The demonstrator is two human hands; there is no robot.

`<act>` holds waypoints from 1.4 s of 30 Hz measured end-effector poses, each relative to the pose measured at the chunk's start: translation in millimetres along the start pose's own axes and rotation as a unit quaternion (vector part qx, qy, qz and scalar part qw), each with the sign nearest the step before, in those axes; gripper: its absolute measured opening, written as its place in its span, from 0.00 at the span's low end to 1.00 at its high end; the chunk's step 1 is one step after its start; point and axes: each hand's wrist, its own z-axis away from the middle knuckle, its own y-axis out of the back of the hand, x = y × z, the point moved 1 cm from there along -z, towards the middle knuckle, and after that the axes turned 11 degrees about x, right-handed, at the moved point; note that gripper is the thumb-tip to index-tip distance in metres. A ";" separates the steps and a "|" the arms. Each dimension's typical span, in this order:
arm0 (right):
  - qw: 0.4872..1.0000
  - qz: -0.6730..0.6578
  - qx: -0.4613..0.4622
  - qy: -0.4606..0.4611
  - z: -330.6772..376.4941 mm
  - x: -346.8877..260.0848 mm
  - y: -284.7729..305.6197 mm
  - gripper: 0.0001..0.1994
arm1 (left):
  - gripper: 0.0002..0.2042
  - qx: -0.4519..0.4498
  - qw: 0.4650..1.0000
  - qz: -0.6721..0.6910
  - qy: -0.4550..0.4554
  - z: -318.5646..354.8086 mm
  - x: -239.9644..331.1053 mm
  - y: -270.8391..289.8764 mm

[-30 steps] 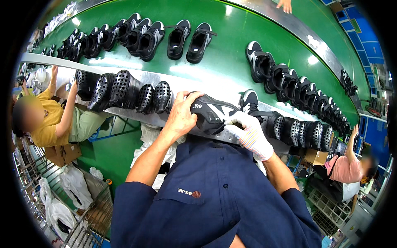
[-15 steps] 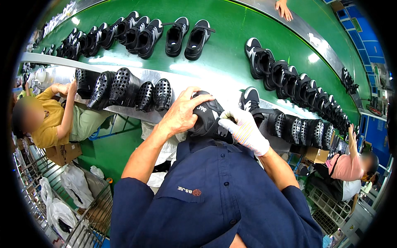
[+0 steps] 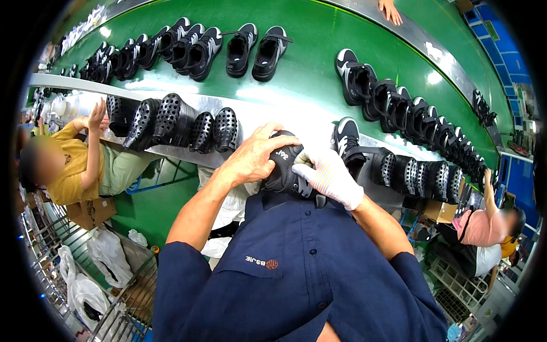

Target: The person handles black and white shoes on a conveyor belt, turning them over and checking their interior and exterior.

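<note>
1. low in the frame, the person's dark blue shirt (image 3: pixel 296 285) fills the centre, with both forearms rising from it.
2. just above the shirt, at mid-frame, a black shoe (image 3: pixel 285 168) is held against the chest, at the near edge of the metal rail (image 3: pixel 171 151).
3. the bare left hand (image 3: pixel 253 157) lies over the shoe's left side, fingers curled round it in a firm hold.
4. the right hand (image 3: pixel 327 176), in a striped white glove, is closed on the shoe's right side, fingers bent over its top.
5. left of the hands, black perforated soles (image 3: pixel 171 119) stand in a row on the rail; more sit to the right.
6. at the left edge, a person in a yellow top (image 3: pixel 68 171) reaches up to the rail; another in pink (image 3: pixel 484 228) is at the lower right.
7. beyond, the green belt (image 3: pixel 307 68) carries black sneakers (image 3: pixel 250 48) in pairs across the top of the frame.
</note>
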 end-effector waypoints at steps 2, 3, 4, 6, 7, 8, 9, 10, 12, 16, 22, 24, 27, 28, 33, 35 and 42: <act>0.999 0.039 0.026 0.010 -1.3 -0.3 -2.5 0.13 | 0.35 0.020 0.999 -0.016 0.019 2.3 -4.2 -2.6; 0.997 0.058 0.046 0.011 -2.0 5.0 -6.3 0.13 | 0.34 0.029 0.999 -0.024 0.028 4.1 -7.2 -5.0; 0.995 0.077 0.070 0.011 -3.5 11.9 -10.3 0.14 | 0.33 0.036 0.994 -0.040 0.091 6.1 -13.0 -7.6; 0.984 0.026 0.176 -0.017 8.3 27.5 -1.3 0.14 | 0.31 0.052 0.973 -0.067 0.214 13.9 -26.5 -11.0; 0.973 -0.004 0.229 -0.039 21.3 38.6 9.1 0.13 | 0.31 0.050 0.948 -0.005 0.313 16.3 -28.8 -9.1; 0.957 -0.031 0.282 -0.061 37.7 53.8 19.0 0.11 | 0.30 0.044 0.911 0.057 0.407 18.8 -31.7 -10.0; 0.943 -0.039 0.304 -0.128 55.9 73.2 25.3 0.12 | 0.30 0.100 0.892 0.116 0.425 27.6 -37.8 -19.2; 0.926 -0.047 0.322 -0.191 72.3 93.7 29.6 0.13 | 0.31 0.139 0.871 0.153 0.445 42.3 -65.9 -35.1; 0.904 0.119 0.374 -0.173 95.6 164.5 12.4 0.20 | 0.31 0.133 0.863 0.110 0.475 32.0 -38.7 -35.9; 0.888 0.126 0.372 -0.239 63.2 185.9 -24.9 0.20 | 0.22 0.240 0.907 -0.341 0.060 22.1 32.6 -50.2; 0.901 -0.160 0.248 -0.320 27.7 153.0 -71.4 0.23 | 0.12 0.126 0.987 -0.096 -0.009 -27.5 18.3 -142.0; 0.906 -0.125 0.301 -0.271 29.5 143.0 -76.7 0.25 | 0.16 0.117 0.985 -0.114 0.062 -34.9 15.1 -158.3; 0.902 -0.160 0.314 -0.248 29.6 168.3 -94.1 0.24 | 0.20 0.131 0.975 -0.067 0.166 -44.3 31.1 -163.8; 0.902 -0.173 0.314 -0.242 28.3 167.6 -93.9 0.24 | 0.19 0.128 0.974 -0.038 0.185 -44.1 30.9 -166.6; 0.911 -0.093 0.313 -0.253 30.0 154.4 -82.9 0.23 | 0.14 0.188 0.973 -0.019 0.132 -37.4 18.4 -166.1; 0.916 -0.081 0.314 -0.236 31.5 146.7 -80.5 0.22 | 0.13 0.211 0.973 -0.097 0.003 -39.2 11.2 -162.5; 0.829 -0.369 0.258 -0.332 34.4 125.8 -65.4 0.16 | 0.07 0.180 0.946 -0.257 -0.087 -35.5 -16.1 -161.2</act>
